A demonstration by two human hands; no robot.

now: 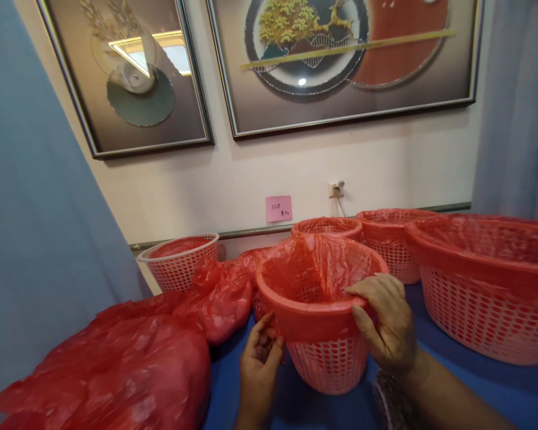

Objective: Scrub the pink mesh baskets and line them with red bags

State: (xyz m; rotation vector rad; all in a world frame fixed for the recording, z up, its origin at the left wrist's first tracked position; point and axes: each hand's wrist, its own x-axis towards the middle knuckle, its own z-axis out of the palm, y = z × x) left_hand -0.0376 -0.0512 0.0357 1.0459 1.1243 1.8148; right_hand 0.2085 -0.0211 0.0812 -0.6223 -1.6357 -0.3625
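A white plastic basket with holes in its sides [329,367] stands upright in front of me. A thin red plastic bag [316,322] lines it and is folded down over the rim, reaching partway down the outside. On the basket's left side my left hand [260,361] has its fingers curled in, pinching the bag's overhanging edge. My right hand [388,322] grips the right front of the rim through the bag, fingers over the top and thumb outside.
Filled red plastic bags [138,358] lie at left. A white basket [179,263] with red plastic inside stands behind them. More bag-lined baskets stand at the back, with a large one [488,292] at right. The table has a blue cover [448,340]; a pink note [278,208] is on the wall.
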